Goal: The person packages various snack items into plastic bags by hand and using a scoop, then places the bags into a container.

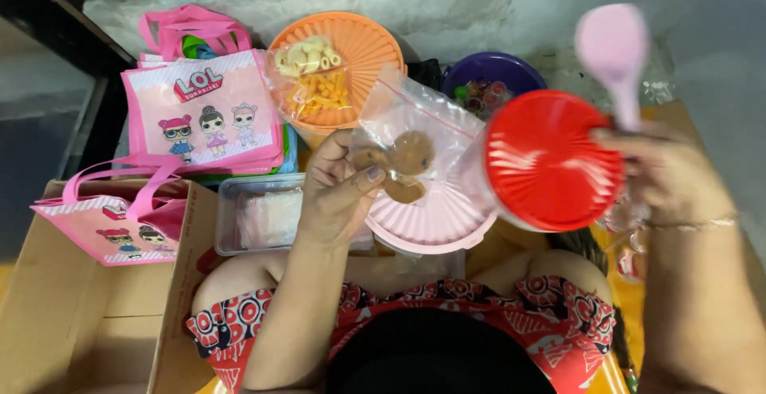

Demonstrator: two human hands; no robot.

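Observation:
My left hand (pixel 339 191) holds a small clear zip bag (pixel 411 135) with a few brown round biscuits inside. It hovers over a pink ribbed lid (pixel 435 222). My right hand (pixel 666 175) grips a round container with a red ribbed lid (pixel 550 159) together with a pale pink spoon (pixel 614 55) that sticks upward. The red-lidded container is lifted, next to the bag's right side.
An orange ribbed lid (pixel 363 43) carries a bag of yellow and cream snacks (pixel 311 79). A purple bowl (pixel 495 75) of sweets stands behind. Pink cartoon tote bags (pixel 203 111) lie at left, one in a cardboard box (pixel 80 314). A clear plastic box (pixel 255 214) sits near my knee.

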